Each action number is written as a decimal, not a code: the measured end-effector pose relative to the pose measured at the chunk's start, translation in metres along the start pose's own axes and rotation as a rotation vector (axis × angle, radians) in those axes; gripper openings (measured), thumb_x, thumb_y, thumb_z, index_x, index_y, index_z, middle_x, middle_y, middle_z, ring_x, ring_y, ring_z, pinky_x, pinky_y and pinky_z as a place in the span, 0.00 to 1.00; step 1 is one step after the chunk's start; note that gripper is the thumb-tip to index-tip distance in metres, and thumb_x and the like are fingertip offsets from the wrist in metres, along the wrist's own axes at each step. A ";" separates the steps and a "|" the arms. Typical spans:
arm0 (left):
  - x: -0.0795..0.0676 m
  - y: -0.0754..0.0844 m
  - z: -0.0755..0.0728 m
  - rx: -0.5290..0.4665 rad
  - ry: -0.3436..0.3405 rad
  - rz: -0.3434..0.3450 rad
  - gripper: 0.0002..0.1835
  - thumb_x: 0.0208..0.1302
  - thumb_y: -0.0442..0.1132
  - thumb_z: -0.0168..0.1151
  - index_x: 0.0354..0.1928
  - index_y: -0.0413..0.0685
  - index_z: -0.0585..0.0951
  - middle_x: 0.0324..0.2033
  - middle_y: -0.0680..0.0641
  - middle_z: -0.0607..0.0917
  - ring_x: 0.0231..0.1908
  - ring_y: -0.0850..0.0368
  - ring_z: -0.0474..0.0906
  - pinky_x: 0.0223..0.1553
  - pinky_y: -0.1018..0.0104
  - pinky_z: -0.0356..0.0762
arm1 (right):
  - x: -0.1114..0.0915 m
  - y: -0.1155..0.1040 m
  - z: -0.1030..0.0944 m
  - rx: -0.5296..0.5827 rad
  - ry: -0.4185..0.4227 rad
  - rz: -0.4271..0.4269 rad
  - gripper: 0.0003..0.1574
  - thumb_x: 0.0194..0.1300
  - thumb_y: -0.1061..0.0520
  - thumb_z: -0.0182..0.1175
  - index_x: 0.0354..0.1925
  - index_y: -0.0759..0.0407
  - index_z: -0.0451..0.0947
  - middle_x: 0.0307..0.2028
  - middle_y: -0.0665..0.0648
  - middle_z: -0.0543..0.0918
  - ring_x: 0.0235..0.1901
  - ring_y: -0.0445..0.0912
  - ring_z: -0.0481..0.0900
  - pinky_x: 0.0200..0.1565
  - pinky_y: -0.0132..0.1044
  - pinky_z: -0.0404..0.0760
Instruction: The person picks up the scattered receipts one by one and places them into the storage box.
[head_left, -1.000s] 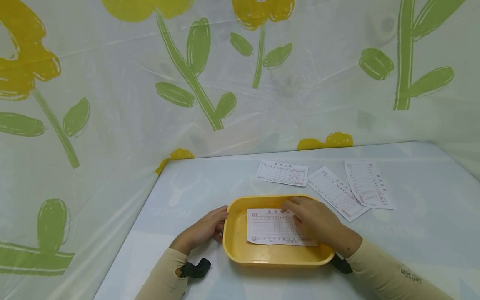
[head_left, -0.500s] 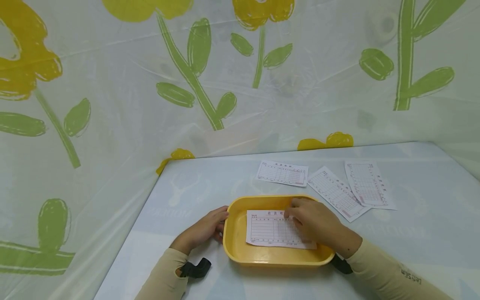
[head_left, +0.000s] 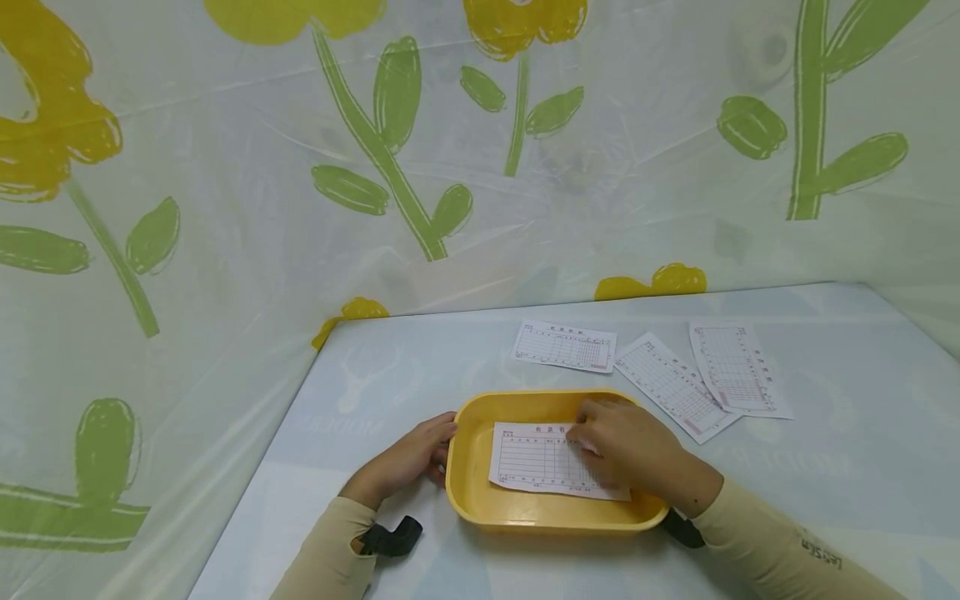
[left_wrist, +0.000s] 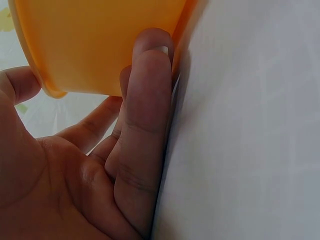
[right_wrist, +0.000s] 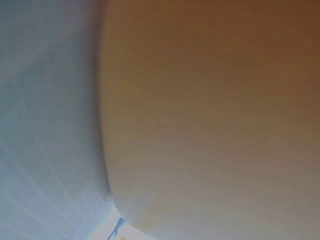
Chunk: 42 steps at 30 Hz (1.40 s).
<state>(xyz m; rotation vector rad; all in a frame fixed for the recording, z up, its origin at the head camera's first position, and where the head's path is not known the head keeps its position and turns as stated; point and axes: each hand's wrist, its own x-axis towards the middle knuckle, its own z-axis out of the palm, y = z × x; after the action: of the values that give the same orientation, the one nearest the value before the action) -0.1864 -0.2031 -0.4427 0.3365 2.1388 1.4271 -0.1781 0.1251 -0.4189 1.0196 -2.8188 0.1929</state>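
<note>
In the head view a yellow plastic basin (head_left: 465,500) sits on the table with a white printed receipt slip (head_left: 528,462) inside. My left hand (head_left: 408,454) holds the basin's left end; in the left wrist view the thumb is at the rim and the fingers (left_wrist: 147,95) lie against the outer wall (left_wrist: 95,45), low beside the table. My right hand (head_left: 637,450) reaches over the right rim, its bent fingers pinching the slip near its upper right part. The slip's right side is hidden under that hand. Basin wall (right_wrist: 210,120) fills most of the right wrist view.
Behind the basin lie three more receipt slips: one flat slip (head_left: 566,346), a slanted slip (head_left: 671,387) and another slip (head_left: 738,371) overlapping it. A flower-printed curtain (head_left: 562,233) hangs behind the pale table (head_left: 352,367).
The slip in the basin has shifted slightly toward me and to the left, and the right fingers have lowered a little. The left hand, basin and slips behind stay put.
</note>
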 end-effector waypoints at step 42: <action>-0.001 0.001 0.001 0.015 0.007 -0.006 0.27 0.79 0.54 0.38 0.69 0.46 0.67 0.38 0.45 0.89 0.35 0.57 0.84 0.36 0.63 0.84 | -0.007 0.009 -0.007 0.105 0.356 -0.027 0.06 0.60 0.53 0.70 0.37 0.51 0.88 0.37 0.45 0.85 0.41 0.42 0.77 0.47 0.41 0.79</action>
<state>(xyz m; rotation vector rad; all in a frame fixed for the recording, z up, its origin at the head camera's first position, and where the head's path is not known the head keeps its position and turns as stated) -0.1846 -0.2022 -0.4416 0.3307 2.1546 1.4116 -0.1786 0.1376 -0.4138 0.9353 -2.4938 0.4734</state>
